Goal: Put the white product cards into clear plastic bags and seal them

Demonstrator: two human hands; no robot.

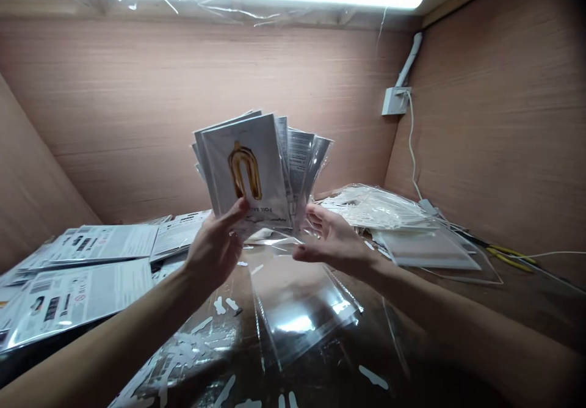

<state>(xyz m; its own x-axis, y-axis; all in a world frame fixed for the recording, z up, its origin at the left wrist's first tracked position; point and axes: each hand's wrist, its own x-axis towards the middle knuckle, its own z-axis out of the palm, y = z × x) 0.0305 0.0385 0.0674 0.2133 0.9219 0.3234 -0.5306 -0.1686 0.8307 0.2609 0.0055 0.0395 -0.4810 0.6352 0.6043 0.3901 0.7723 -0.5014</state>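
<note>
Left grip point(217, 237) pinches the fanned packets point(251, 157) above the bench point(325, 380), right grip point(336, 241) spread loose at their edge, and these (light, stiffish, likely slippery by the shine) look best held low down.

Fanned packets point(249, 167) between the hands point(214, 244)
</note>
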